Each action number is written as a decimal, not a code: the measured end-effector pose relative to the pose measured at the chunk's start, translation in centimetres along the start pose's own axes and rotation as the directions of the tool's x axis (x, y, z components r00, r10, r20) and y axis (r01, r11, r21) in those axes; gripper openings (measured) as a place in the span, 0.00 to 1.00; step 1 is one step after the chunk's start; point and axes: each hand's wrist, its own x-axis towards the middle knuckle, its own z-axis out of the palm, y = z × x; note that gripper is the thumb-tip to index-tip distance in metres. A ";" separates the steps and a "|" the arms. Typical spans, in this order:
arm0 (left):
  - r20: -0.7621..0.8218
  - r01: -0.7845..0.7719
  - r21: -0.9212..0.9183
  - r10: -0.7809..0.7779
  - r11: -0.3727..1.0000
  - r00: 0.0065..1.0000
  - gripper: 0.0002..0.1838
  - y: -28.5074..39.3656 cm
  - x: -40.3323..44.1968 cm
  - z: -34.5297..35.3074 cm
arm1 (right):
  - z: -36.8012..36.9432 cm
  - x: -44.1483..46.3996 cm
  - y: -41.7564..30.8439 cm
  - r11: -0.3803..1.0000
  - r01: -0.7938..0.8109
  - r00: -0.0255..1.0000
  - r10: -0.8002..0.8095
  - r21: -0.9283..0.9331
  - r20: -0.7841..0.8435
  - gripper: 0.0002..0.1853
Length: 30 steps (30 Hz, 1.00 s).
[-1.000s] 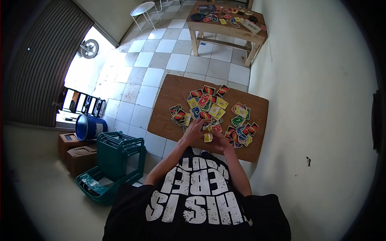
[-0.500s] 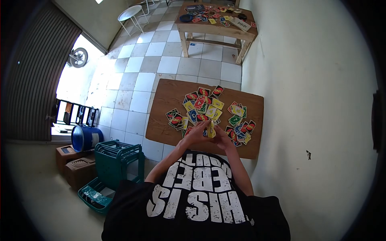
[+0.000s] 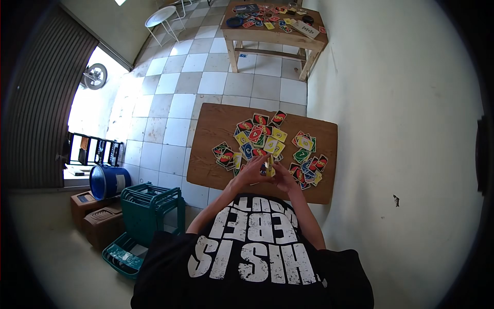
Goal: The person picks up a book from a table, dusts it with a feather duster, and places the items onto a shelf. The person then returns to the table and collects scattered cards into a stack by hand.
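Observation:
Between my two hands, near the front edge of the brown wooden table [image 3: 211, 134], is a small stack of cards [image 3: 270, 166] with a yellow one facing up. My left hand [image 3: 252, 171] is closed round the stack's left side, and my right hand [image 3: 283, 177] grips it from the right. Beyond them spreads a loose pile of UNO cards [image 3: 261, 133], some face up, some showing black and red backs. Smaller groups lie at the left [image 3: 224, 155] and at the right, one around a green card [image 3: 302, 155] and one lower down [image 3: 310, 171].
A second wooden table [image 3: 257, 36] with scattered cards stands at the back. Stacked green chairs [image 3: 146, 211], a blue drum [image 3: 109, 182] and brown boxes [image 3: 103, 224] are at the left. A pale wall [image 3: 396, 129] runs along the right. A white round table [image 3: 163, 16] is farther back.
The view has shifted, so the room appears moved left. My hands have drawn closer together around the cards, and the yellow card now stands more upright between them.

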 end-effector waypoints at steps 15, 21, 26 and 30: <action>-0.068 0.482 0.291 -0.484 0.827 0.872 0.37 -8.6 0.2 5.4 | -4.4 -1.9 1.5 0.993 0.118 0.944 -0.106 0.019 -0.311 0.16; -0.247 0.418 0.415 -0.342 0.808 0.907 0.34 -8.0 2.6 7.4 | -3.7 -4.0 1.5 0.981 0.187 0.918 -0.157 0.049 -0.363 0.16; -0.250 0.428 0.401 -0.352 0.810 0.902 0.30 -8.3 3.9 7.7 | -3.9 -5.3 1.4 0.973 0.220 0.898 -0.176 0.066 -0.404 0.15; -0.319 0.508 0.251 -0.425 0.824 0.847 0.21 -9.8 3.5 7.3 | -4.4 -4.8 1.0 0.969 0.226 0.902 -0.168 0.103 -0.397 0.15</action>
